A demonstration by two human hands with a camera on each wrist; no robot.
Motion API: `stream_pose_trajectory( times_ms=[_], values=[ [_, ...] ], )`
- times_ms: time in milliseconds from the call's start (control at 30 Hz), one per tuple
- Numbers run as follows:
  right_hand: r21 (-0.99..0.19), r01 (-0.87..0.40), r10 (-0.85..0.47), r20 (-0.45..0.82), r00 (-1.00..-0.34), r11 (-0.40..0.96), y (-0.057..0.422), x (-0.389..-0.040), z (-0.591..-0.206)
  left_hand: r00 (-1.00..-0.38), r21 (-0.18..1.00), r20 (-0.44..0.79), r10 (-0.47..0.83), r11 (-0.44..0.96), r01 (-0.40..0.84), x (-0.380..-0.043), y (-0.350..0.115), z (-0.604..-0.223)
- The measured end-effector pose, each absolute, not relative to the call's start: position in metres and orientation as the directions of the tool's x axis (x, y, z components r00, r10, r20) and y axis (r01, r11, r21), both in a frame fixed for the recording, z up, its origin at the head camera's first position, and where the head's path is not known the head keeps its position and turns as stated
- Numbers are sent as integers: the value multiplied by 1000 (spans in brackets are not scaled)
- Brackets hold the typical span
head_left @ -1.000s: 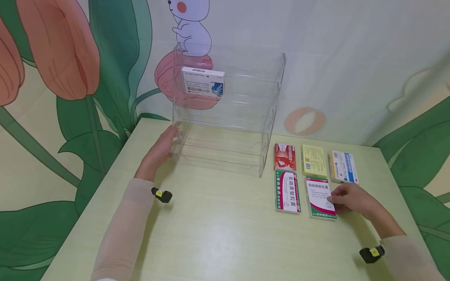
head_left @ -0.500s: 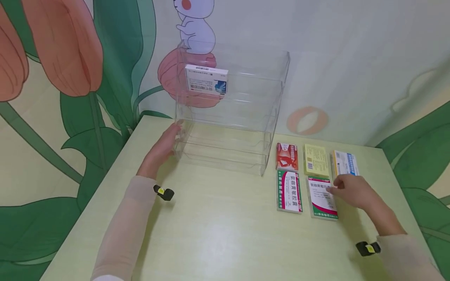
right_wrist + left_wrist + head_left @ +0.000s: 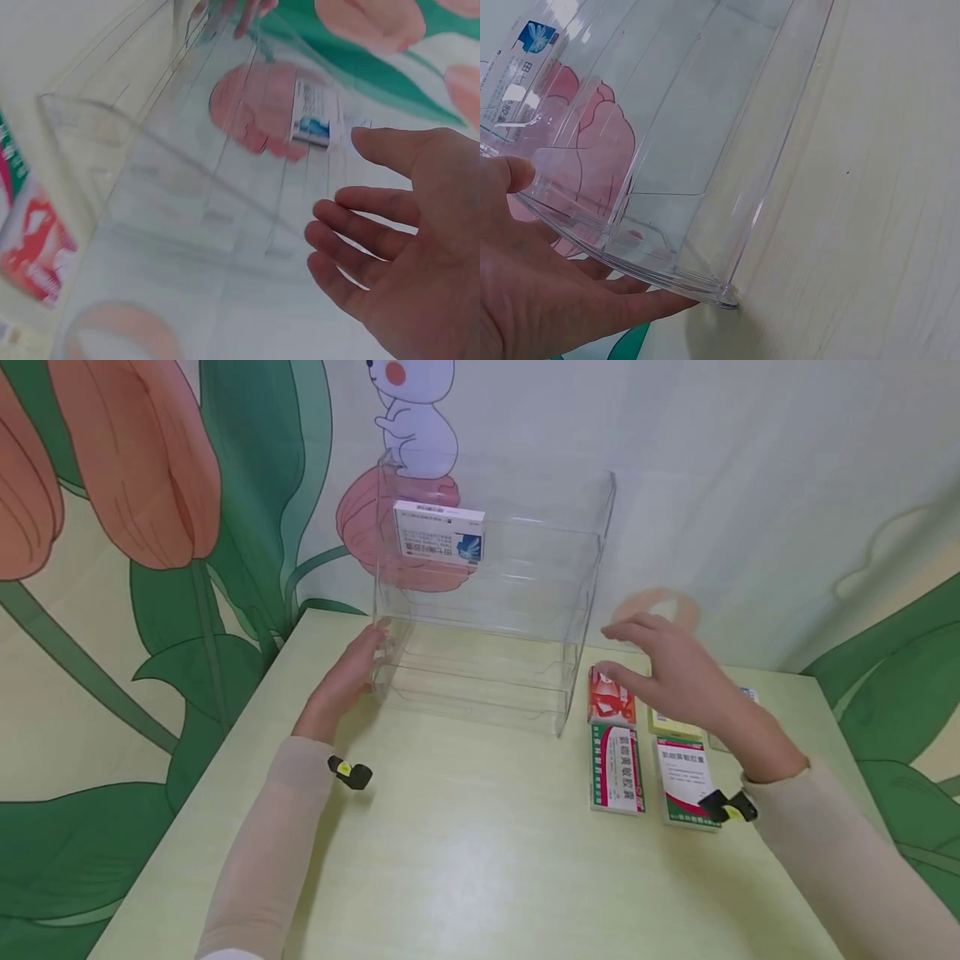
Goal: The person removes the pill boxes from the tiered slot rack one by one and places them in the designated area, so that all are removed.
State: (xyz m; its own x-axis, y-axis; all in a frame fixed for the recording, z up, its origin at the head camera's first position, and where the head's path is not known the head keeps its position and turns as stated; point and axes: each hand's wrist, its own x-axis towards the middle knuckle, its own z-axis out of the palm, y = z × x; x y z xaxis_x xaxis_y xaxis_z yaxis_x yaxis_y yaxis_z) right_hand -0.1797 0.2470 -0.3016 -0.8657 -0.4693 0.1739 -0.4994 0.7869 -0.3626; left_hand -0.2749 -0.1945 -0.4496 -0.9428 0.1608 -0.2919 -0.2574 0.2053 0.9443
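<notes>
A clear tiered display rack (image 3: 487,610) stands at the back of the table. My left hand (image 3: 348,672) grips its left side panel; in the left wrist view the thumb (image 3: 516,174) lies at the panel's front edge and the fingers pass behind it. A white medicine box (image 3: 438,533) with a blue corner leans on an upper tier at the left. My right hand (image 3: 667,677) is in the air beside the rack's right side, fingers spread and holding nothing. Beneath it are a red medicine box (image 3: 615,700) and a yellow medicine box (image 3: 675,727), partly hidden.
Two white, green and magenta medicine boxes (image 3: 617,768) lie in the nearer row on the table (image 3: 450,843). A blue-and-white box (image 3: 749,693) is mostly covered by the right arm. Behind the rack hangs a printed cloth (image 3: 750,485) with tulips.
My right hand has lifted away from the right-hand green and magenta box and moved up and left toward the rack, its fingers opening. My left hand has stayed on the rack.
</notes>
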Motion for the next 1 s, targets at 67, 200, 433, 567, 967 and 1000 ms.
stream_pose_trajectory(
  times_ms=[67,200,433,567,967,1000],
  values=[
    [-343,-550,-504,218,-835,762,232,-186,-294,-942,944,-294,161,200,-261,-276,-194,-450],
    [-306,-633,-553,314,-772,711,205,-198,-277,-940,948,-296,172,174,-267,-279,-195,-452],
    [-292,-690,-554,429,-714,663,159,-231,-253,-944,955,-281,173,151,-256,-278,-196,-453],
    [-300,-705,-543,470,-696,643,133,-258,-249,-945,951,-291,153,151,-268,-278,-196,-454],
    [-226,-654,-585,307,-751,721,74,-324,-246,-947,951,-290,138,154,-269,-280,-196,-457],
    [-211,-656,-594,291,-750,725,70,-327,-246,-947,952,-289,139,152,-268,-280,-196,-456]
  ],
)
